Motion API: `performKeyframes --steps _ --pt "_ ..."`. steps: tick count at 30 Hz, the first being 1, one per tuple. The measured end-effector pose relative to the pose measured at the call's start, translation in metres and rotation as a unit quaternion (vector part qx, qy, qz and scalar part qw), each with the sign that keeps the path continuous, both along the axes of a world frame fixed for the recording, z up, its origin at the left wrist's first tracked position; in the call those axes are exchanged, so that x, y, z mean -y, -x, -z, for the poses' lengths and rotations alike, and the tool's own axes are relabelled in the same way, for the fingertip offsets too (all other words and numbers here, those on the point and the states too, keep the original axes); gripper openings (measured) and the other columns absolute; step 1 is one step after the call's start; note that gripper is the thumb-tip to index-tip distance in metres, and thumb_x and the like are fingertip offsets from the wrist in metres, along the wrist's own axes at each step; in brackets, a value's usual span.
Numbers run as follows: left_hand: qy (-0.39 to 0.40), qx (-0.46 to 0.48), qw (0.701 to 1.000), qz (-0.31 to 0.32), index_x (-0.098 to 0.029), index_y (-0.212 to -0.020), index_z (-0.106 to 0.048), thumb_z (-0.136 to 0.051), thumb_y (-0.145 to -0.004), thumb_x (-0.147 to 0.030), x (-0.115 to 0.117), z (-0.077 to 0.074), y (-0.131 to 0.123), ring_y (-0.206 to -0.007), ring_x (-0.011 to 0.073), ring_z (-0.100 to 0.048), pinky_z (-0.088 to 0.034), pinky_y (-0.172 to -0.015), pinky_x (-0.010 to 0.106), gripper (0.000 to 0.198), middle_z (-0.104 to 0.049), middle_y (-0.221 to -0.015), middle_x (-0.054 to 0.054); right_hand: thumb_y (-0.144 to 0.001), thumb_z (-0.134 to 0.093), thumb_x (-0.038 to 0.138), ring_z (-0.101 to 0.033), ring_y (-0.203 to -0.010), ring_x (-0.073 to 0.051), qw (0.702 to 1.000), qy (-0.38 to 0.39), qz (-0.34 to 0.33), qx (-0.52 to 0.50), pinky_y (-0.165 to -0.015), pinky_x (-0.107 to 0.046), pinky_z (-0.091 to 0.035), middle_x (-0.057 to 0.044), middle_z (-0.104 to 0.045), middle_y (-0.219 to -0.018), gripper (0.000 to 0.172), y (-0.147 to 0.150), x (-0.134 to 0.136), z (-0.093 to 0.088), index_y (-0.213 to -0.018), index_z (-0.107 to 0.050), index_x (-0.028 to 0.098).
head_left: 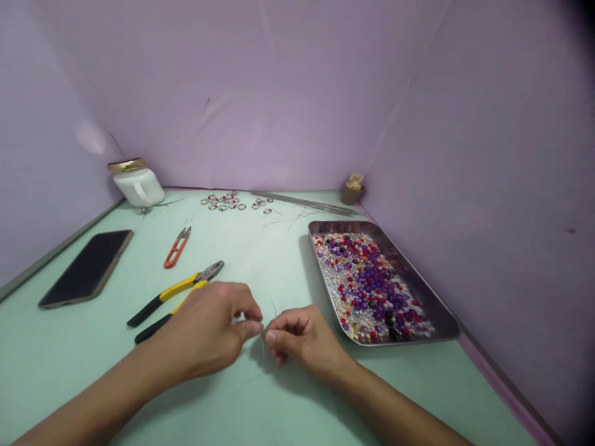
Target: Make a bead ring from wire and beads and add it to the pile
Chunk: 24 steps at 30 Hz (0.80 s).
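Note:
Between my hands runs a thin wire [263,360], with one loose end sticking up and the other hanging down. My right hand [302,341] pinches it between thumb and fingertips. From the other side my left hand [216,328] is closed in a pinch, its fingertips meeting the right ones at the wire. Whatever sits at the fingertips is mostly hidden and too small to make out. Combination pliers [179,287] with yellow and black handles lie just beyond my left hand, one handle partly covered by it.
On the right stands a metal tray [446,310] of mixed beads [372,285]. Small beaded rings [223,201] and a bundle of wires [307,203] lie at the back. Orange thread snips [176,248], a phone [87,267] and a white jar [139,186] are on the left; a small pot [352,192] stands back right.

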State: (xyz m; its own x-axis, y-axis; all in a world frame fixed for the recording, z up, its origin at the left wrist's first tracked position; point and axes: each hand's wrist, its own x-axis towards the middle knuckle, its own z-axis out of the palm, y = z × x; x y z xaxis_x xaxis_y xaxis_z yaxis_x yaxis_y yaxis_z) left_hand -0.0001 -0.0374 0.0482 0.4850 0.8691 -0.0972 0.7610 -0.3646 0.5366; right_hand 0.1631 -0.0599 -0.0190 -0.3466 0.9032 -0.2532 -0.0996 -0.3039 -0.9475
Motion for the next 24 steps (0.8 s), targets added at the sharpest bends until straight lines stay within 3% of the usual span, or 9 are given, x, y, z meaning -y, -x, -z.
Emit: performKeyframes --steps 3,6,12,16,18,21,24 --pt "0.115 0.022 0.993 -0.008 -0.02 -0.061 -0.062 -0.051 -0.067 -0.021 -0.003 0.011 -0.006 -0.052 0.0132 -0.05 -0.034 -0.048 0.023 0.013 -0.057 -0.054 -0.003 -0.056 -0.068 0.033 -0.046 -0.036 -0.006 1.0 0.021 0.007 0.003 -0.04 -0.02 -0.037 0.003 -0.054 -0.045 0.021 -0.001 0.0 -0.001 -0.056 -0.061 0.013" --pt "0.158 0.059 0.985 -0.044 -0.017 -0.057 -0.059 -0.05 -0.065 -0.02 -0.007 0.016 -0.009 -0.049 0.0116 -0.045 -0.032 -0.045 0.022 0.012 -0.052 -0.049 -0.004 -0.057 -0.069 0.036 -0.048 -0.039 -0.006 1.0 0.018 0.013 -0.011 -0.043 -0.021 -0.04 0.002 -0.055 -0.047 0.025 -0.003 -0.002 -0.001 -0.059 -0.062 0.012" --pt "0.116 0.147 0.973 -0.134 -0.016 -0.057 -0.057 -0.051 -0.065 -0.022 -0.011 0.014 -0.008 -0.048 0.0104 -0.038 -0.03 -0.047 0.022 0.012 -0.045 -0.047 -0.005 -0.068 -0.063 0.043 -0.061 -0.071 -0.016 0.97 0.047 0.075 -0.224 -0.067 -0.033 -0.048 -0.007 -0.063 -0.081 0.044 -0.003 -0.003 -0.004 -0.1 -0.056 0.015" --pt "0.091 0.183 0.963 -0.176 -0.016 -0.059 -0.057 -0.051 -0.066 -0.026 -0.007 0.019 -0.015 -0.047 0.0105 -0.04 -0.03 -0.046 0.022 0.014 -0.048 -0.048 -0.005 -0.06 -0.072 0.029 -0.06 -0.069 -0.013 0.962 0.043 0.117 -0.241 -0.071 -0.03 -0.046 -0.004 -0.062 -0.077 0.034 -0.001 -0.002 -0.004 -0.087 -0.058 0.014" --pt "0.088 0.17 0.966 -0.17 -0.016 -0.059 -0.058 -0.049 -0.068 -0.026 -0.003 0.02 -0.017 -0.049 0.0114 -0.043 -0.032 -0.047 0.022 0.016 -0.05 -0.049 -0.004 -0.061 -0.071 0.03 -0.058 -0.063 -0.011 0.966 0.036 0.14 -0.215 -0.067 -0.028 -0.046 -0.001 -0.061 -0.069 0.026 -0.001 -0.002 -0.003 -0.077 -0.058 0.014" --pt "0.072 0.07 0.99 -0.103 -0.018 -0.058 -0.06 -0.049 -0.07 -0.027 0.002 0.01 -0.012 -0.053 0.0145 -0.048 -0.035 -0.051 0.025 0.018 -0.055 -0.052 -0.002 -0.062 -0.07 0.033 -0.055 -0.056 -0.01 0.977 0.015 0.154 -0.144 -0.06 -0.025 -0.045 0.0 -0.06 -0.06 0.024 -0.003 -0.003 -0.003 -0.069 -0.058 0.014" --pt "-0.057 0.004 0.998 -0.035 -0.022 -0.071 -0.064 -0.048 -0.073 -0.028 0.006 -0.01 0.002 -0.066 0.0184 -0.054 -0.038 -0.062 0.029 0.017 -0.063 -0.069 0.001 -0.061 -0.069 0.034 -0.054 -0.051 -0.009 0.993 0.005 0.098 -0.068 -0.056 -0.024 -0.042 0.0 -0.059 -0.054 0.024 -0.006 -0.003 -0.008 -0.064 -0.057 0.014"
